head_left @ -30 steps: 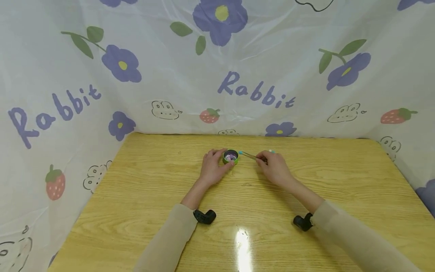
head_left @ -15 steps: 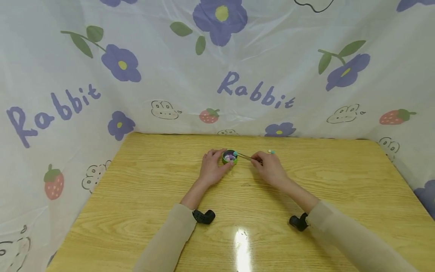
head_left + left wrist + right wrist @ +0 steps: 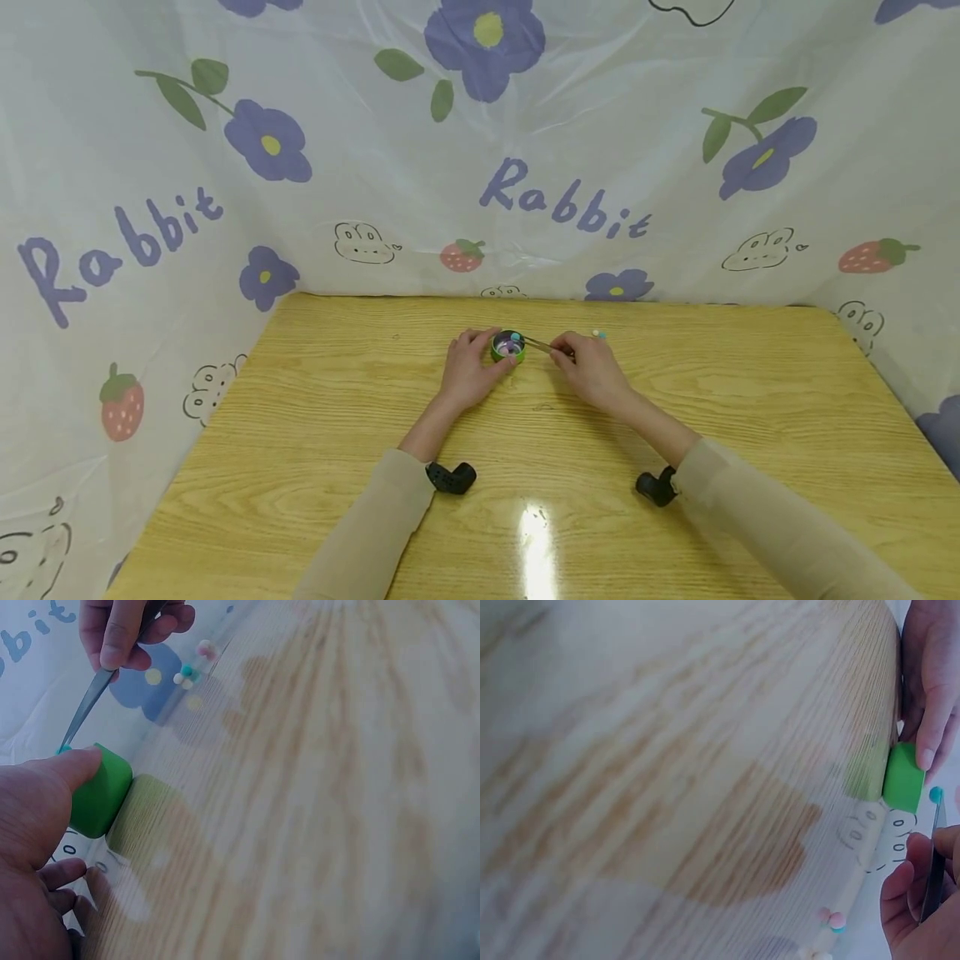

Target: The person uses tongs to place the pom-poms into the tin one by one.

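In the head view my left hand (image 3: 470, 368) holds a small green round container (image 3: 103, 796), its thumb at the near rim and its fingers on the far left side. Something purple and shiny shows inside the container. My right hand (image 3: 597, 368) pinches metal tweezers (image 3: 538, 343) between thumb and fingers. At the tweezers' tip is a small blue ball (image 3: 936, 795), which in the head view appears over the container's opening. Whether the ball touches the inside cannot be told.
Several small white, teal and pink balls (image 3: 186, 675) lie on the wooden table (image 3: 337, 467) beyond my right hand. A printed cloth (image 3: 360, 150) hangs behind the table and along its sides. Black wrist cameras (image 3: 452, 478) sit at both cuffs.
My right hand has moved left, bringing the tweezers and blue ball from beside the container to over its opening. My left hand has stayed in place on the container.
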The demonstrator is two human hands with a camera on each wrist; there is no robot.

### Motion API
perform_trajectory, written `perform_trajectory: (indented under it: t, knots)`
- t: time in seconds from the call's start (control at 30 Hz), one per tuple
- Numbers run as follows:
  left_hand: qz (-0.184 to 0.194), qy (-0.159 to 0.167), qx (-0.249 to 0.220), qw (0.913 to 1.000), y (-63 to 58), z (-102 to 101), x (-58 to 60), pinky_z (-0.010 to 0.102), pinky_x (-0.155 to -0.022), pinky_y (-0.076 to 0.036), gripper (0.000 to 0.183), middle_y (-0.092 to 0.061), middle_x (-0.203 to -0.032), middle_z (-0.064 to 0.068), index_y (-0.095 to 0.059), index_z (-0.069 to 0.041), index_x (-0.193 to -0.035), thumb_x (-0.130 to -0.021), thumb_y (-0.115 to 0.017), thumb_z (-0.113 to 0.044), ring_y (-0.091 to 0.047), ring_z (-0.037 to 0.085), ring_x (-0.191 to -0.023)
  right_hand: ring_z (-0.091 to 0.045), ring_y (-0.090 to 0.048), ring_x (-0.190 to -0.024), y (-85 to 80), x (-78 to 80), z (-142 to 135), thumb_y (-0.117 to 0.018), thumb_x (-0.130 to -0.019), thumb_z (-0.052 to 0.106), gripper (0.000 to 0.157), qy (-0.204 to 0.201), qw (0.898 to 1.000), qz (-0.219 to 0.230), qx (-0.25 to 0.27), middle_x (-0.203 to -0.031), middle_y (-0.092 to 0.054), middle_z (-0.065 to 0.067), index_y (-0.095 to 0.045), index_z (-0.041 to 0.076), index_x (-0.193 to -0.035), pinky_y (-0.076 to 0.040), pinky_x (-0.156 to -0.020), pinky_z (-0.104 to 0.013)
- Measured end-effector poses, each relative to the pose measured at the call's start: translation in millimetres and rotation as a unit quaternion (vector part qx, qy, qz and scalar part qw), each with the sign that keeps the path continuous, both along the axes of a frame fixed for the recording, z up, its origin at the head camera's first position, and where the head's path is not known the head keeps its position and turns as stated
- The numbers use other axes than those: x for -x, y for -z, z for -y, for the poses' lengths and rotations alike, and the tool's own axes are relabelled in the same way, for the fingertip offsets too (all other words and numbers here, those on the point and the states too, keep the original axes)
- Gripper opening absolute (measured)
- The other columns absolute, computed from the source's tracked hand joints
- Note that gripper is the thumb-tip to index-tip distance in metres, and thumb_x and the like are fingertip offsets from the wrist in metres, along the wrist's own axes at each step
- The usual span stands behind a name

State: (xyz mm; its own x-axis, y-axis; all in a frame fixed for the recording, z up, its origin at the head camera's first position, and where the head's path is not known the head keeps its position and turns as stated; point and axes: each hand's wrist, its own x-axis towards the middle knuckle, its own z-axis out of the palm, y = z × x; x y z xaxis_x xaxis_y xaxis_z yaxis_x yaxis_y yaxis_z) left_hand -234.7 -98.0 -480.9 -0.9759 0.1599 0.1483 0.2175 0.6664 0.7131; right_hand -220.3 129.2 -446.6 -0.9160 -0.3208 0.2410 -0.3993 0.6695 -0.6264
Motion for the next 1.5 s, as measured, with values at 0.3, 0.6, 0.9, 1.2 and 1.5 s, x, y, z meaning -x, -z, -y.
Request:
perform_trajectory:
  t: [0.3, 0.6, 0.9, 1.2, 1.5]
  knots:
    - [0.0, 0.006, 0.012, 0.9999, 0.2, -1, -0.2, 0.057, -0.104, -0.038, 0.06, -0.051, -0.138, 0.022, -0.056, -0.011, -0.148, -0.097, -0.072, -0.037, -0.045, 0.044, -0.127, -0.014, -0.062, -0.072, 2.7, -0.3, -3, -0.064, -0.102, 0.009, 0.014, -0.015, 1.0, -0.015, 0.015, -0.089, -0.072, -0.007, -0.072, -0.001, -0.107, -0.05, -0.065, -0.033]
    - [-0.006, 0.011, 0.009, 0.9999, 0.2, 0, -1.0, 0.058, -0.108, -0.035, 0.06, -0.052, -0.138, 0.022, -0.056, -0.01, -0.148, -0.097, -0.073, -0.035, -0.046, 0.043, -0.128, -0.017, -0.065, -0.074, 5.7, -3.5, -10, -0.065, -0.102, 0.009, 0.014, -0.011, 0.999, -0.022, 0.023, -0.09, -0.073, -0.008, -0.073, -0.002, -0.107, -0.053, -0.066, -0.036]
    - [-0.005, 0.016, 0.003, 0.9999, -0.2, 1, -2.2, 0.059, -0.113, -0.028, 0.059, -0.051, -0.138, 0.023, -0.056, -0.009, -0.148, -0.097, -0.073, -0.034, -0.045, 0.043, -0.131, -0.021, -0.067, -0.08, 11.6, -5.4, -26, -0.065, -0.102, 0.01, 0.017, 0.005, 1.0, -0.006, 0.019, -0.097, -0.073, -0.011, -0.072, -0.002, -0.111, -0.054, -0.071, -0.04]
    - [0.003, 0.015, 0.003, 0.9999, 0.2, 2, -1.6, 0.06, -0.115, -0.025, 0.06, -0.049, -0.141, 0.023, -0.054, -0.009, -0.149, -0.097, -0.072, -0.035, -0.04, 0.044, -0.137, -0.02, -0.066, -0.079, 17.4, -8.7, -44, -0.064, -0.103, 0.01, 0.016, 0.017, 1.0, -0.002, 0.022, -0.096, -0.073, -0.011, -0.072, -0.001, -0.111, -0.053, -0.07, -0.038]
    - [0.001, 0.014, -0.003, 0.9999, -0.7, 1, -1.3, 0.06, -0.11, -0.033, 0.061, -0.049, -0.14, 0.023, -0.054, -0.01, -0.149, -0.097, -0.072, -0.035, -0.041, 0.045, -0.134, -0.023, -0.066, -0.079, 19.5, -10.7, -68, -0.064, -0.103, 0.01, 0.018, 0.037, 0.999, 0.013, 0.003, -0.098, -0.073, -0.014, -0.071, -0.003, -0.113, -0.053, -0.067, -0.037]
